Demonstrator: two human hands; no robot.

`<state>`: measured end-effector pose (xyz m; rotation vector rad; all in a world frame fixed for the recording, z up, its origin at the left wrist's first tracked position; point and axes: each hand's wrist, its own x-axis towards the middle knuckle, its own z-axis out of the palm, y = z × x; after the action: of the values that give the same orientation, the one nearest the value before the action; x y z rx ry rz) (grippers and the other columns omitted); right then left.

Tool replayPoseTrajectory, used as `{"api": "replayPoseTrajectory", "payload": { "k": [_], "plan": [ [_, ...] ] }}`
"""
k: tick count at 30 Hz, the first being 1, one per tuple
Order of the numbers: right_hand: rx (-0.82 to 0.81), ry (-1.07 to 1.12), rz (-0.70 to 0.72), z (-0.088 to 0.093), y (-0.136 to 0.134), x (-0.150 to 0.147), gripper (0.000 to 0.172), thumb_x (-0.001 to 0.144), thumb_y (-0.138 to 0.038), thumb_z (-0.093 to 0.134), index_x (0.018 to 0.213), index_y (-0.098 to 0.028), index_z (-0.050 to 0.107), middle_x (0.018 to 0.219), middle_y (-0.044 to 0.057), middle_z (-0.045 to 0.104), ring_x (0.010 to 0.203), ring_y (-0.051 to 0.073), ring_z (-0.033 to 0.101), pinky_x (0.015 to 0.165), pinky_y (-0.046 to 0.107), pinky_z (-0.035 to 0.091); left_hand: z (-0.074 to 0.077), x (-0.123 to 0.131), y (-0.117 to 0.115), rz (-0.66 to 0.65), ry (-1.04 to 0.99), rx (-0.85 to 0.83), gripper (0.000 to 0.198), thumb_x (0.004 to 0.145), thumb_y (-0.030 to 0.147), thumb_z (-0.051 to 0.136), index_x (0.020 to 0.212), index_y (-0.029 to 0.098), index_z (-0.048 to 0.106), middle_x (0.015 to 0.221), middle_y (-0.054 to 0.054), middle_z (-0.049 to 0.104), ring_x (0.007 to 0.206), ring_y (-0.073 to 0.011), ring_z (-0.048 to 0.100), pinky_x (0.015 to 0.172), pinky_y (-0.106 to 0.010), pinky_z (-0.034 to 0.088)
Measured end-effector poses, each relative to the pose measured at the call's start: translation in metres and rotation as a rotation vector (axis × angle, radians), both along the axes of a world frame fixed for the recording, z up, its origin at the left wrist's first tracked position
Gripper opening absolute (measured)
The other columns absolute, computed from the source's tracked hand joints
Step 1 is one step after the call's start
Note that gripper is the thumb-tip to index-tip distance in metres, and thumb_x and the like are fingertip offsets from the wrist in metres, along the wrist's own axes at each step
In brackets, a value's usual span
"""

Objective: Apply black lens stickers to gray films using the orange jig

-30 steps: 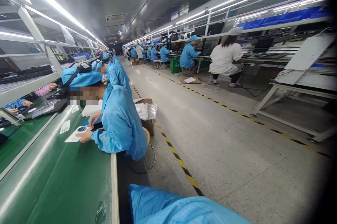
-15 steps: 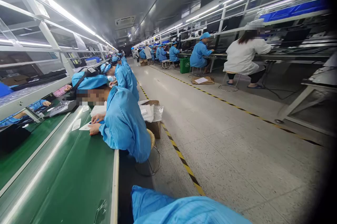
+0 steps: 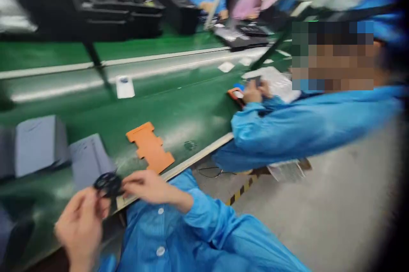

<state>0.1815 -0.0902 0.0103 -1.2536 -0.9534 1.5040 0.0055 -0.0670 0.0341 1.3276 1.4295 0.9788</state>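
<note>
1. our view has swung from the aisle down to our own bench (image 3: 191,110); our left hand (image 3: 81,219) and right hand (image 3: 148,187), both out of sight 0.5 s ago, are now in view.
2. our left hand is curled, its thumb and fingertips pinching a round black part (image 3: 108,183) at the near left of its rim. our right hand is nearly closed, fingertips at the part's right side; blur keeps us from telling whether they grip.
3. to handle it well, we would judge, keep the left pinch on the rim, work lightly with the right fingertips and stay over the bench.
4. just beyond the part lies a grey flat piece (image 3: 87,157), with a grey box (image 3: 35,146) to its left and an orange cut-out sheet (image 3: 151,146) to its right.
5. farther off, a white card (image 3: 125,89) bears a dark printed patch; we can read no brand, label or wording anywhere.
6. to the right are 2 co-worker's hands (image 3: 254,93); black trays (image 3: 124,23) stand at the back.
</note>
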Motion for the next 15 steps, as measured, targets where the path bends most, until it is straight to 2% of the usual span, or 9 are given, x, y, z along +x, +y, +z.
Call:
{"api": "replayPoseTrajectory", "payload": {
  "k": [1, 3, 5, 7, 11, 15],
  "plan": [
    [-0.046, 0.049, 0.019, -0.005, 0.003, 0.002, 0.041, 0.094, -0.057, 0.07, 0.104, -0.018, 0.078, 0.092, 0.005, 0.077, 0.084, 0.02, 0.074, 0.077, 0.033, 0.061, -0.007, -0.003, -0.002, 0.035, -0.025, -0.043, 0.029, 0.096, 0.051, 0.066, 0.091, 0.022, 0.069, 0.072, 0.001, 0.067, 0.057, -0.0136, 0.058, 0.049, -0.024, 0.048],
    [-0.118, 0.085, -0.054, -0.01, 0.011, 0.021, 0.045, 0.086, -0.061, 0.076, 0.105, -0.02, 0.08, 0.089, 0.005, 0.079, 0.08, 0.019, 0.075, 0.075, 0.032, 0.061, -0.017, 0.005, 0.002, -0.008, -0.113, -0.113, 0.032, 0.093, 0.049, 0.067, 0.079, 0.021, 0.065, 0.054, 0.004, 0.055, 0.046, -0.0115, 0.049, 0.043, -0.022, 0.04],
    [-0.13, 0.055, -0.1, -0.009, 0.021, 0.046, 0.044, 0.08, -0.059, 0.082, 0.102, -0.021, 0.083, 0.088, 0.005, 0.08, 0.074, 0.018, 0.074, 0.071, 0.032, 0.061, -0.022, 0.021, 0.013, -0.115, -0.184, -0.147, 0.034, 0.095, 0.048, 0.064, 0.078, 0.019, 0.064, 0.053, 0.004, 0.054, 0.046, -0.0104, 0.047, 0.045, -0.021, 0.039],
    [-0.134, 0.009, -0.093, -0.007, 0.03, 0.066, 0.04, 0.078, -0.056, 0.085, 0.098, -0.021, 0.084, 0.083, 0.005, 0.08, 0.069, 0.017, 0.073, 0.07, 0.033, 0.062, -0.025, 0.036, 0.023, -0.159, -0.211, -0.16, 0.035, 0.097, 0.048, 0.061, 0.079, 0.019, 0.064, 0.055, 0.004, 0.054, 0.046, -0.0097, 0.047, 0.045, -0.021, 0.037],
    [-0.151, -0.07, -0.041, -0.007, 0.044, 0.085, 0.033, 0.077, -0.05, 0.087, 0.094, -0.022, 0.085, 0.087, 0.006, 0.082, 0.073, 0.019, 0.074, 0.074, 0.036, 0.063, -0.031, 0.056, 0.034, -0.201, -0.184, -0.188, 0.035, 0.099, 0.047, 0.059, 0.079, 0.019, 0.063, 0.058, 0.003, 0.055, 0.049, -0.0093, 0.047, 0.047, -0.021, 0.037],
    [-0.118, -0.16, 0.028, -0.011, 0.054, 0.1, 0.03, 0.079, -0.045, 0.085, 0.099, -0.022, 0.085, 0.092, 0.006, 0.082, 0.078, 0.019, 0.075, 0.08, 0.036, 0.063, -0.039, 0.068, 0.039, -0.207, -0.179, -0.228, 0.034, 0.099, 0.047, 0.061, 0.079, 0.019, 0.063, 0.059, 0.004, 0.054, 0.049, -0.0094, 0.046, 0.048, -0.022, 0.037]
  ]
}}
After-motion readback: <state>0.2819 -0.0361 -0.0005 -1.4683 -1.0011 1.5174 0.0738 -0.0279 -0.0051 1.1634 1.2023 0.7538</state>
